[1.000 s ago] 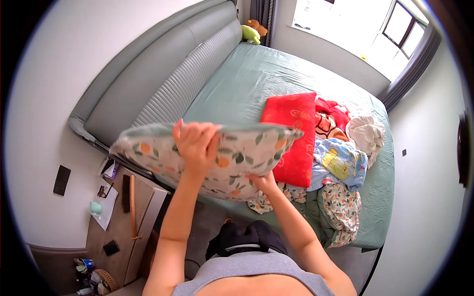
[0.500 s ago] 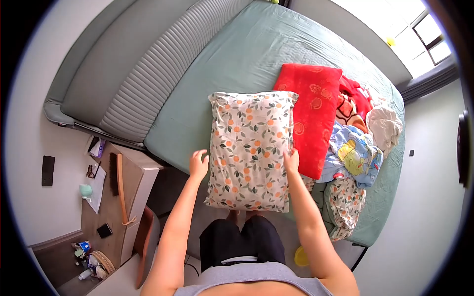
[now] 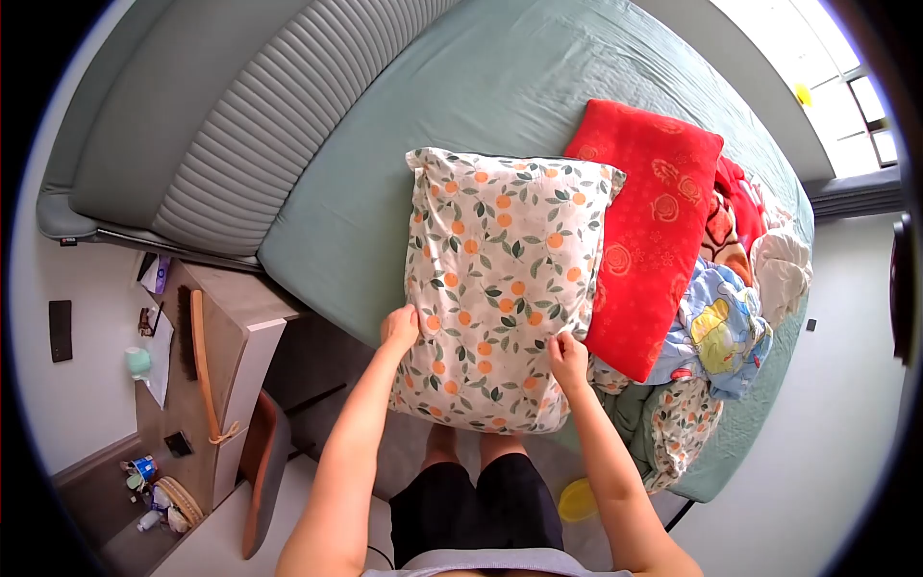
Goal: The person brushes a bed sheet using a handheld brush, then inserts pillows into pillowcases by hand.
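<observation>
A white pillow (image 3: pixel 500 288) printed with oranges and green leaves lies at the bed's near edge, its lower end jutting out over the floor. At its left side, my left hand (image 3: pixel 400 328) is closed on the edge, with the fingertips partly hidden. My right hand (image 3: pixel 568 360) pinches the fabric near the lower right side. Just right of the pillow is a folded red quilt (image 3: pixel 654 231) with a flower pattern, partly covered by the pillow's corner.
A green sheet covers the bed (image 3: pixel 404 106), with a ribbed grey headboard (image 3: pixel 279 106) at left. Crumpled blue bedding (image 3: pixel 716 322) and white cloth (image 3: pixel 781 274) lie at right. A desk (image 3: pixel 226 313) with a long-handled brush (image 3: pixel 200 356), a chair (image 3: pixel 264 471) and a yellow basin (image 3: pixel 577 501) are nearby.
My left hand has gone from open beside the pillow to holding its edge. My right hand has closed on the fabric. The view has shifted, and the pillow looks slightly turned.
</observation>
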Motion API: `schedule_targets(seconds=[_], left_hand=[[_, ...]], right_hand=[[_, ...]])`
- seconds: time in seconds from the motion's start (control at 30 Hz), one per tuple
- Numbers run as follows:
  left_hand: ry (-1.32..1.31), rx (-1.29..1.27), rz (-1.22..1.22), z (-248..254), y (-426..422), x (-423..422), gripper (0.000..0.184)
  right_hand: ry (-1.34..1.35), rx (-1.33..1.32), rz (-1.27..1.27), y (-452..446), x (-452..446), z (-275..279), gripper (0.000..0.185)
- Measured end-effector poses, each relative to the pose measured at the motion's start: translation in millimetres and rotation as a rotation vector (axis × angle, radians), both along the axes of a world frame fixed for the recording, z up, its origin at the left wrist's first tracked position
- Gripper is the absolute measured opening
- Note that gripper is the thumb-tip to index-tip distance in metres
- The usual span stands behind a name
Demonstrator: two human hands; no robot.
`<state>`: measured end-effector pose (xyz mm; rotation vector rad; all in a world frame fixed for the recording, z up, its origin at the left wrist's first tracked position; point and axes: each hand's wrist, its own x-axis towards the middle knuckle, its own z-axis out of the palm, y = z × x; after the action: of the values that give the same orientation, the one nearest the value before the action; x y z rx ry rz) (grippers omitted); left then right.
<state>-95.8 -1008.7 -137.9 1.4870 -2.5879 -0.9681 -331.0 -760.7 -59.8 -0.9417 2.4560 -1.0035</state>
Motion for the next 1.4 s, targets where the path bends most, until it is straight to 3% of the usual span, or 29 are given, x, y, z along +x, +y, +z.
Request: schedule_targets(seconds=[0.07,0.13,0.17,0.27,0.3,0.33,0.37,0.4,0.43,0.47,0.53,0.57,0.6,0.63,0.73,0.83,0.93,1.0,1.1,1.2,1.23,1.27,1.3,1.33,1.37,1.4], left_hand=[[0.199,-0.180,0.014,28.2,-9.5,10.8,0.017],[0.350,-0.367,0.185,43.9,-19.3,28.8,0.015],[0.342,-0.435,0.241,41.3,-23.3,32.8,0.016],[0.119,-0.228,0.441,9.0,-29.1,33.3,0.016],[0.054,-0.164,0.452,-7.8,-35.9,39.4,0.017],[0.079,-0.076,0.411,-26.6,-40.5,45.1,0.023],[0.158,-0.066,0.377,-56.5,-39.7,52.8,0.043],[0.125,-0.016,0.383,-65.9,-37.6,54.2,0.056],[0.092,0.034,0.390,-67.7,-33.4,51.3,0.069],[0.039,-0.106,0.385,-68.6,-28.2,51.3,0.084],[-0.153,0.169,0.434,-33.0,-38.2,39.6,0.084],[-0.246,0.307,0.455,-20.1,-44.2,33.4,0.084],[-0.114,0.048,0.493,-37.4,-40.3,32.7,0.075],[-0.035,-0.002,0.508,-25.0,-43.1,24.6,0.068],[0.261,-0.227,0.506,19.8,-63.0,-0.2,0.046],[0.601,-0.172,0.504,104.1,-124.8,-30.2,0.040],[0.406,-0.254,0.392,172.3,-207.2,-45.9,0.039],[0.225,-0.327,0.321,188.1,-264.4,-44.7,0.039],[-0.089,-0.281,0.267,183.6,-335.2,-31.7,0.038],[-0.271,-0.262,0.288,140.0,-372.4,-10.3,0.038],[-0.249,-0.441,0.150,118.2,-366.2,-3.4,0.043],[-0.220,-0.616,0.009,90.6,-356.3,5.3,0.049],[-0.153,-0.510,-0.142,72.5,-339.3,8.4,0.056],[-0.160,-0.552,-0.276,48.0,-321.0,13.0,0.057],[-0.360,-0.281,-0.281,37.4,-301.7,15.5,0.064],[-0.405,-0.303,-0.305,16.1,-295.8,25.9,0.064]], right_hand=[[-0.050,-0.153,0.013,-9.1,-4.3,52.9,0.017],[-0.002,-0.252,0.008,-14.2,-9.7,80.5,0.015],[-0.052,-0.256,0.006,-15.9,-4.9,70.4,0.014],[0.008,0.176,0.204,-18.1,5.6,4.3,0.015],[-0.010,0.166,0.176,-17.8,5.2,-10.0,0.017],[-0.017,0.107,0.082,-21.2,5.6,-22.9,0.028],[-0.024,0.051,-0.009,-26.2,4.5,-31.4,0.039],[-0.273,0.068,-0.055,-33.4,0.9,-32.0,0.063],[-0.382,-0.028,-0.061,-37.1,0.3,-43.0,0.066],[-0.492,-0.124,-0.063,-41.7,2.8,-54.0,0.070],[-0.704,-0.258,-0.100,-50.3,11.0,-70.5,0.080],[-0.646,-0.267,-0.086,-55.7,13.0,-74.7,0.077],[-0.665,-0.218,-0.153,-57.8,15.2,-74.0,0.075],[-0.682,-0.168,-0.222,-62.9,16.7,-67.5,0.073],[-0.657,-0.401,-0.321,-86.5,13.4,-31.5,0.061],[-0.643,-0.557,-0.451,-141.7,0.2,42.2,0.050],[-0.648,-0.621,-0.528,-201.4,2.1,70.9,0.042],[-0.567,-0.634,-0.544,-246.3,15.0,64.9,0.037],[-0.508,-0.515,-0.557,-307.5,40.6,29.4,0.038],[-0.498,-0.206,-0.408,-350.4,74.7,-35.5,0.056],[-0.469,-0.038,-0.345,-353.1,91.6,-66.4,0.063],[-0.258,-0.020,-0.170,-353.6,117.6,-82.2,0.068],[-0.049,0.003,0.007,-356.9,144.9,-92.6,0.075],[-0.069,0.225,0.192,-363.0,166.0,-82.5,0.075],[-0.098,0.450,0.381,-367.9,180.8,-68.2,0.075],[-0.126,0.477,0.393,-370.7,185.6,-72.6,0.075]])
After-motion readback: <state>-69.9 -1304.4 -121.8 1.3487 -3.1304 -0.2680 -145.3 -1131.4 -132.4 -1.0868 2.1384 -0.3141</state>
